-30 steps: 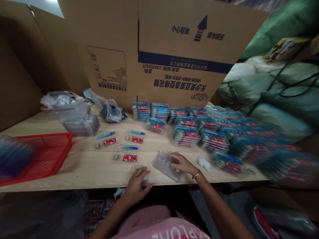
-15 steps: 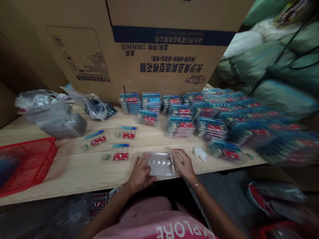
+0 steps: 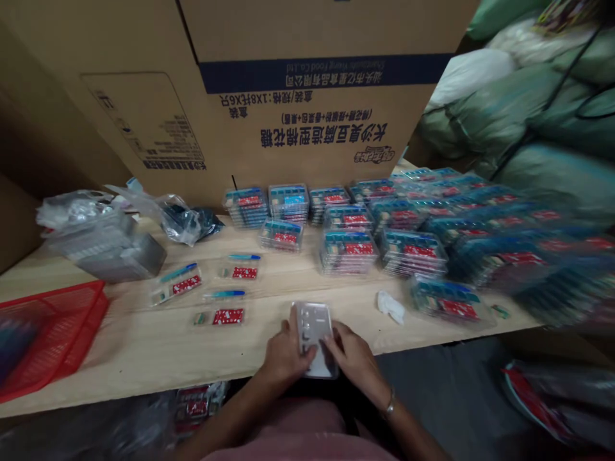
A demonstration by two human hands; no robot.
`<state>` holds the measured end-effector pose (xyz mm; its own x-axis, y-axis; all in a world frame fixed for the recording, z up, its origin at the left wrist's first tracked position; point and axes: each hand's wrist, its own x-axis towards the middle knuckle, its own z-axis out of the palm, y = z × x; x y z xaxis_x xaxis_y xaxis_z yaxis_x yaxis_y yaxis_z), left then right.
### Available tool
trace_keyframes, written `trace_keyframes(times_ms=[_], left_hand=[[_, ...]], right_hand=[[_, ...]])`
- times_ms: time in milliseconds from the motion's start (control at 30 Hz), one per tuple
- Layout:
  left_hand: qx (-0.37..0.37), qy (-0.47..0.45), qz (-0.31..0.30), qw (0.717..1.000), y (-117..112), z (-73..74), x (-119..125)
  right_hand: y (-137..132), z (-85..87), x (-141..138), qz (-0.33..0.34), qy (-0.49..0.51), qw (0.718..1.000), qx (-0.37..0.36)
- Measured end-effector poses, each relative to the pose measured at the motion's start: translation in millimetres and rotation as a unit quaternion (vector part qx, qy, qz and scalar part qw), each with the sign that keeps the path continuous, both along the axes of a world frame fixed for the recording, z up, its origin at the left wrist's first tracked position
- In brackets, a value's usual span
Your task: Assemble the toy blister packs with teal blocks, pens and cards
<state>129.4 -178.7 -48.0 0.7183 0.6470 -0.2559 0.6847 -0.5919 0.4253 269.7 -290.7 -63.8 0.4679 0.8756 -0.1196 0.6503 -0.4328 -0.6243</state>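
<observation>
There is one held clear tray [image 3: 315,328], three flat single pen packs [image 3: 228,316] and one crumpled tissue [image 3: 391,307].

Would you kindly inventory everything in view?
clear tray: one, colourless, in both hands
loose sets: three, blue and red, left of tray
packed stacks: many, teal and red, rear and right
tissue: one, white, right of hands
basket: at least one, red, left
tray pile: one, greyish, rear left
filled bag: one, clear, beside pile
carton: one, brown, behind stacks
sacks: several, green and white, rear right
table: one, pale wood, centre
packages: some, red, below table
shirt: one, pink, bottom
bracelet: one, silvery, right wrist
left hand: one, tray's left
right hand: one, tray's right
</observation>
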Motion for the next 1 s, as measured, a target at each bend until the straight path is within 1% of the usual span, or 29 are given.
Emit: trace_keyframes(times_ms=[67, 100, 133, 167, 200, 267, 333, 433, 500, 567, 633, 767, 867, 1000], left_hand=[[-0.085, -0.026, -0.031, 0.996, -3.9, 6.7, -2.7], [-0.101, -0.034, -0.045, 0.993, -3.1, 9.5, -4.8], [-0.088, -0.038, -0.052, 0.994, -0.8, 11.3, -7.2], [-0.051, -0.04, -0.058, 0.996, 2.8, 11.3, -9.5], [0.001, -0.046, -0.066, 0.997, 7.2, 9.1, -11.5], [0.086, -0.073, -0.104, 0.988, 17.1, -2.4, -14.8], [0.114, -0.104, -0.142, 0.978, 25.5, -20.6, -17.4], [0.135, -0.137, -0.132, 0.972, 28.9, -46.0, -20.9], [0.163, -0.146, -0.119, 0.968, 24.0, -53.9, -23.8], [0.192, -0.143, -0.113, 0.964, 16.3, -54.0, -27.7], [0.212, -0.132, -0.108, 0.962, 9.3, -50.2, -32.2], [0.211, -0.12, -0.121, 0.962, 3.3, -43.0, -39.2], [0.218, -0.129, -0.145, 0.956, 5.1, -40.5, -39.0], [0.217, -0.148, -0.18, 0.948, 10.1, -40.9, -36.6]], right_hand=[[19.1, -2.0, 10.4, 0.026, -0.066, 0.997, 0.026], [29.1, -3.5, 17.2, 0.051, -0.088, 0.994, 0.044], [38.7, -5.1, 24.0, 0.084, -0.097, 0.99, 0.065], [47.4, -6.7, 30.0, 0.121, -0.098, 0.984, 0.088], [54.8, -8.1, 34.5, 0.153, -0.097, 0.978, 0.108], [64.7, -10.2, 38.0, 0.186, -0.118, 0.967, 0.13], [67.1, -11.6, 34.2, 0.186, -0.172, 0.96, 0.117], [59.7, -14.3, 21.6, 0.172, -0.257, 0.949, 0.059], [51.5, -16.7, 13.5, 0.163, -0.291, 0.942, 0.036], [43.6, -19.0, 7.8, 0.156, -0.313, 0.936, 0.027], [36.8, -21.5, 4.4, 0.164, -0.325, 0.931, 0.032], [27.3, -23.3, 0.3, 0.186, -0.338, 0.92, 0.06], [25.9, -17.5, -4.1, 0.2, -0.351, 0.913, 0.05], [32.5, -4.2, -13.1, 0.214, -0.352, 0.911, -0.005]])
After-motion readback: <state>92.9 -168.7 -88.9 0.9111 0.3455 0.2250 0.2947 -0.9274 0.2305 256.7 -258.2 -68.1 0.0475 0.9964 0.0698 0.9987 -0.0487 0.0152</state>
